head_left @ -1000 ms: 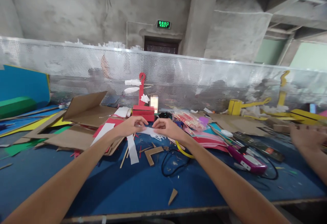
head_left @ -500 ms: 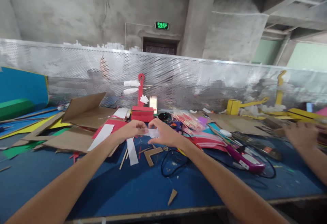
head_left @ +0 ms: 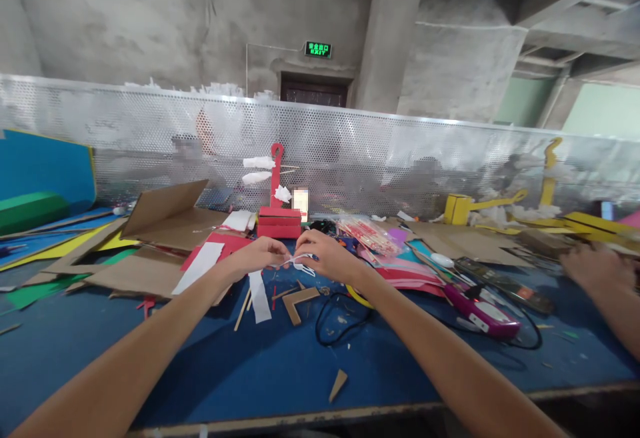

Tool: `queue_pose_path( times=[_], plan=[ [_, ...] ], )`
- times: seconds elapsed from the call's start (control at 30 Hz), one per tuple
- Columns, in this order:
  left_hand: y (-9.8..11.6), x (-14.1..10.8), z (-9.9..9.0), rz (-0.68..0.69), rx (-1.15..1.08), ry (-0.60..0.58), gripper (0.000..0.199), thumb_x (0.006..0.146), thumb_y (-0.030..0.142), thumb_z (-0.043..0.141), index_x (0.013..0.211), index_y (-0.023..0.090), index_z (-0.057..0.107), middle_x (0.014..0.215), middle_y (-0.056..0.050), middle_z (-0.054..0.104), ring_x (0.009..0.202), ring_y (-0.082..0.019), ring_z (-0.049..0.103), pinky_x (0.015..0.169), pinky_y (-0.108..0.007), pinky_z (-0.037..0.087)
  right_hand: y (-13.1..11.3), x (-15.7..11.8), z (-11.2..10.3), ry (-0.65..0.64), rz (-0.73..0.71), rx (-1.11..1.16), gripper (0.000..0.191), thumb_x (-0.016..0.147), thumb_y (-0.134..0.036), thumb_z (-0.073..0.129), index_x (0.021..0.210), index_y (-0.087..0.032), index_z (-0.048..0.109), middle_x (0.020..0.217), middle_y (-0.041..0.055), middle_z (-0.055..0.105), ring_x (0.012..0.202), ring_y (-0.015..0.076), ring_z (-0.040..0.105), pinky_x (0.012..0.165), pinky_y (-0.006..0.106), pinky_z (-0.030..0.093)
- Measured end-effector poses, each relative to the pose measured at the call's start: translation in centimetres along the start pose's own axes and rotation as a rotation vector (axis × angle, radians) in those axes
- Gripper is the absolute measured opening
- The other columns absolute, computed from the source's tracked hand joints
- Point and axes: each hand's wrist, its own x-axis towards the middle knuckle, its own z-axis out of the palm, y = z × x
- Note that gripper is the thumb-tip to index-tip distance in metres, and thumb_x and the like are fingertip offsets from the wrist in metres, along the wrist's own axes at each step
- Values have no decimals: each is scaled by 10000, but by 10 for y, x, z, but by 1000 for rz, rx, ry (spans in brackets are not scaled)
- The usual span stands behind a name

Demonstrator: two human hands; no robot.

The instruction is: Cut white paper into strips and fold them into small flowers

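Observation:
Over the middle of the blue table, my left hand [head_left: 261, 255] and my right hand [head_left: 327, 256] meet fingertip to fingertip. Between them they pinch a small strip of white paper [head_left: 304, 263], which looks gathered and twisted where the fingers meet. Just behind the hands stands a red box [head_left: 279, 223] with a red hooked post [head_left: 277, 178] rising from it; white paper tufts on thin sticks poke out from the post. Below my left hand lies a flat white paper strip [head_left: 260, 298], with an L-shaped cardboard piece [head_left: 295, 306] beside it.
Cardboard sheets [head_left: 135, 273] and red card [head_left: 200, 248] lie to the left. On the right are a purple device [head_left: 483, 311] with a black cable, a bag of sticks [head_left: 370, 235] and another person's hand [head_left: 597, 268]. A perforated metal partition [head_left: 350, 158] runs behind.
The white paper between my fingers has gone from a flat strip to a gathered, twisted one. My hands have drawn closer together. The other person's hand at the right has lowered slightly.

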Motion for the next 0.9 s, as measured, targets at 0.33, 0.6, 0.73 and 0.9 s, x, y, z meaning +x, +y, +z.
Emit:
queue_pose_path(
  times=[0.33, 0.6, 0.73, 0.9],
  plan=[
    [1, 0, 3, 96, 58, -13, 125, 717, 280, 640, 769, 167, 630, 693, 11, 613, 623, -113, 515, 607, -245, 368, -11, 1, 0, 15, 240, 304, 164, 859, -297, 581, 897, -183, 693, 874, 47, 695, 778, 158, 630, 740, 271, 470],
    [2, -1, 3, 114, 7, -17, 151, 750, 267, 630, 848, 160, 590, 794, -36, 660, 695, -124, 562, 634, -248, 392, -10, 2, -6, 56, 252, 382, 162, 833, -306, 598, 844, -181, 700, 883, 45, 689, 818, 165, 634, 777, 281, 469],
    [7, -3, 3, 96, 2, -21, 204, 726, 275, 665, 879, 170, 579, 741, -5, 636, 637, -110, 540, 589, -237, 366, -10, 2, -6, 17, 323, 402, 175, 817, -305, 609, 906, -190, 707, 866, 42, 706, 776, 166, 637, 699, 267, 465],
    [16, -8, 8, 119, -28, -44, 238, 720, 290, 690, 880, 178, 555, 699, 19, 616, 627, -108, 528, 599, -246, 369, -9, 3, -4, 42, 348, 417, 183, 813, -283, 597, 927, -185, 701, 812, 29, 684, 687, 137, 594, 624, 241, 440]
  ],
)
